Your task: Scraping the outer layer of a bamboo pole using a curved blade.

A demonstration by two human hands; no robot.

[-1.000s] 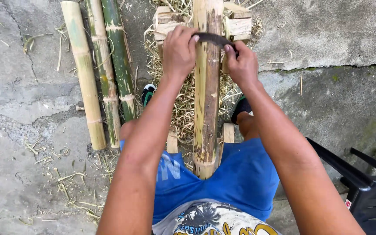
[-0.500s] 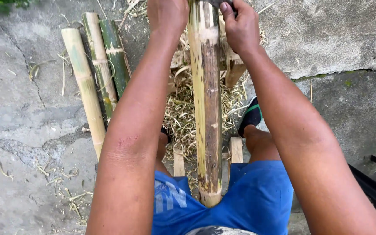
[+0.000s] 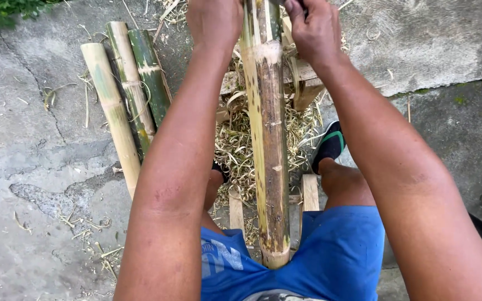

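Bamboo pole (image 3: 269, 139), long, round and yellow-green with brown streaks, runs between the person's knees over a wooden stand (image 3: 302, 83). Three more smooth bamboo pieces (image 3: 126, 95) lie side by side on the rough grey concrete floor (image 3: 34, 167). Dry curly shavings (image 3: 235, 150) sit underneath. Right hand (image 3: 313, 30) fingers are curled tight around something dark. Left hand (image 3: 214, 19) is beside the pole; I cannot tell its grip.

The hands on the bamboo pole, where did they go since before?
Both hands, left and right, slid away along the bamboo pole to the picture's top edge, taking the dark blade almost out of view. The three poles on the ground stayed put.
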